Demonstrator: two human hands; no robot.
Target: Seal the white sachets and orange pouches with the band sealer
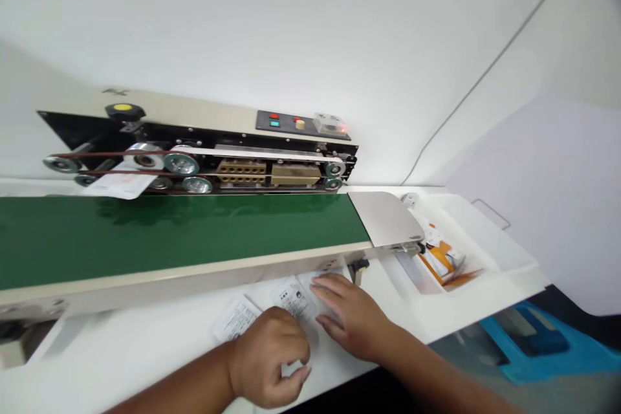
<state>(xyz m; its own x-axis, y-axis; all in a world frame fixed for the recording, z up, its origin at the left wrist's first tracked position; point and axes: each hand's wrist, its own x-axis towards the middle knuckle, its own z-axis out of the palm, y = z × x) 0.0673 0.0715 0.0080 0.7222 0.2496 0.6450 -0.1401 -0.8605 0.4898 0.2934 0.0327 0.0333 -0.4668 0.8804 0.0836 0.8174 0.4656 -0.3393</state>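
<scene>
Several white printed packets point(294, 298) lie on the white table below the front edge of the conveyor. My right hand point(356, 317) rests over the packets at the right, fingers stretched out and touching them. Close beside it, my left hand point(272, 356) is curled, its knuckles up and its thumb bent toward the fingers. Whatever those fingers may hold is hidden. Another printed packet point(239, 317) lies just behind the left hand, partly covered by it.
A band sealing machine point(272, 171) with a green conveyor belt point(218, 226) stands along the wall. One white packet point(121, 182) sits in its rollers at left. At right are a metal end plate point(388, 217), a white tray point(499, 259) of orange and white packets, and a blue plastic object point(572, 349).
</scene>
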